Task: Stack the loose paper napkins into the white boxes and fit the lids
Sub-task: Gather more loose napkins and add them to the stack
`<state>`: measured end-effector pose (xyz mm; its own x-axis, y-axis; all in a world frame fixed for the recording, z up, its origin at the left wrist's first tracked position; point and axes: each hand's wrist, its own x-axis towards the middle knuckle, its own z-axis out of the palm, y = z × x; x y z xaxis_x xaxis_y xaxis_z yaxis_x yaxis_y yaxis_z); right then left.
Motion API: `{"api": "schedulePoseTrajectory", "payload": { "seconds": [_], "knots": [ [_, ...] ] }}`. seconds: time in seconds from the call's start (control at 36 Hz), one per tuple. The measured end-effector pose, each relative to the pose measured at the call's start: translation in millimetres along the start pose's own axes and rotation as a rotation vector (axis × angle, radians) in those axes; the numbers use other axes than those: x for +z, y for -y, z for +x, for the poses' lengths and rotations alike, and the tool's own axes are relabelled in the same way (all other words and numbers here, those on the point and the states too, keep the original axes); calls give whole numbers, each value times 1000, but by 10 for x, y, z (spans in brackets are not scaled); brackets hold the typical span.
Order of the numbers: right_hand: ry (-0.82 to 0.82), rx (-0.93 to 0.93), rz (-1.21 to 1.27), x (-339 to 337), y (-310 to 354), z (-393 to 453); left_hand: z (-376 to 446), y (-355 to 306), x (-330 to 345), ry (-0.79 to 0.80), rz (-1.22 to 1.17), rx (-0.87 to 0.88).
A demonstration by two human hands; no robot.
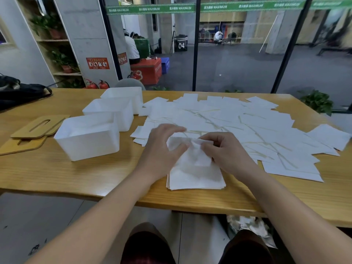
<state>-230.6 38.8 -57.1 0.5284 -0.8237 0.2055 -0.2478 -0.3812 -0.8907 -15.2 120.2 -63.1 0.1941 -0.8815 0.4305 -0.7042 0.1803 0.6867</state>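
A: What lies closest to the person?

B: A neat pile of napkins [196, 178] at the near edge of the wooden table [76, 176]. I will place everything else from that pile.

A: And the hands?

B: Both are over the far end of the pile, holding one crumpled napkin [192, 147] between them. The left hand [163, 149] grips its left edge with curled fingers and thumb. The right hand [222, 151] pinches its right edge between thumb and fingers. The napkin is lifted a little at the top and drapes down onto the pile.

A: Where are the loose ones?

B: Beyond the pile and to its right, the loose napkins [247, 126] are spread flat across the table, overlapping one another, right up to the far edge.

A: The boxes?

B: Left of the pile and farther back, three white boxes [89, 138] stand in a row that runs away from the person, all without lids. The nearest is well left of the pile, the second is touching or just behind it, and the third stands behind that one, near the far edge. Whether they hold anything, I cannot tell.

A: The lids?

B: Farther left than the boxes, wooden lids [38, 126] with a slot lie flat, overlapping. How many, I cannot tell.

A: Anything else?

B: A black bag [21, 92] at the far left corner of the table, well apart from the pile.
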Motion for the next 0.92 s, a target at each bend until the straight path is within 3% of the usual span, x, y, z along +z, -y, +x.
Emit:
{"api": "schedulePoseTrajectory", "payload": {
  "seconds": [0.14,0.25,0.36,0.5,0.67,0.92],
  "knots": [
    [35,-20,79,-116,163,-110,146,-6,-152,177,-76,-104],
    [23,51,102,-203,139,-199,89,67,-210,217,-178,-118],
    [24,147,96,-207,-46,-277,-74,167,-166,215,-169,-127],
    [-55,85,-68,-150,-143,-346,-177,235,-103,178,-124,-94],
    [-88,36,26,-205,-112,-315,-114,148,-167,68,-199,-40],
    [-132,30,-209,-88,-294,-321,-224,270,-73,124,-36,-88]
  ]
}}
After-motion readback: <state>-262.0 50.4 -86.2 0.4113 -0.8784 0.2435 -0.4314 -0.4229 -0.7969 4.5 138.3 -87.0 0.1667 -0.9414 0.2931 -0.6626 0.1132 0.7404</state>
